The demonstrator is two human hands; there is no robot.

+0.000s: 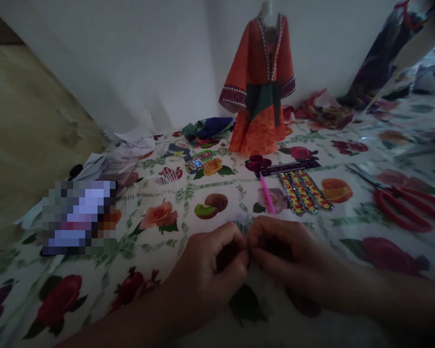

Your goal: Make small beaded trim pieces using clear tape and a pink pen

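My left hand [215, 270] and my right hand [288, 258] meet fingertip to fingertip low in the middle of the view. Each is closed in a pinch, thumb against forefinger. Whatever lies between the fingertips is too small or too well hidden to make out. Just beyond my right hand, a pink pen-like stick [267, 193] lies on the cloth. Beside it is a dark beaded strip [288, 167], with several yellow-and-red patterned strips [306, 192] edged in shiny beads fanning from it.
Red-handled scissors [402, 205] lie at the right. A doll-sized orange and green robe [259, 87] stands by the wall. White bead strips [132, 197], a glittery piece [195, 165] and a blurred-out phone [79, 217] are on the left. Crumpled fabric [322, 108] sits behind on the fruit-print tablecloth [188, 193].
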